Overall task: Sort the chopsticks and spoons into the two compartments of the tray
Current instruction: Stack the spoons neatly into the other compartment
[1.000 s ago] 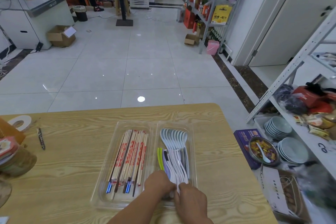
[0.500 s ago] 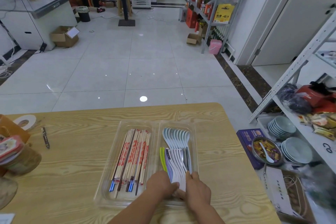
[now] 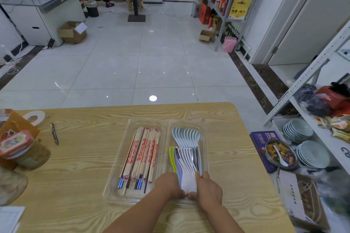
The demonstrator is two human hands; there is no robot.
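Lower centre of the frame: a clear plastic two-compartment tray (image 3: pixel 117 194) is set on a light wooden table (image 3: pixel 75 166). The paper-sleeved wooden chopsticks (image 3: pixel 144 153) are laid lengthwise in the left compartment. The pale plastic spoons (image 3: pixel 186 143) are stacked on edge in the right compartment, bowls toward the top of the frame. The near ends of the spoon handles are clasped between both hands: the left hand (image 3: pixel 168 183) is curled against the left side of the bundle, and the right hand (image 3: pixel 207 189) is wrapped along its right side, thumb at the handle tips. At the left of the frame, a dark pen (image 3: pixel 54 134) and a white tape roll (image 3: pixel 35 117) are seen on the table. At the right, a metal bowl of wrapped sweets (image 3: pixel 280 154) is placed on a purple box (image 3: pixel 260 138), beside stacked pale plates (image 3: pixel 314 154).
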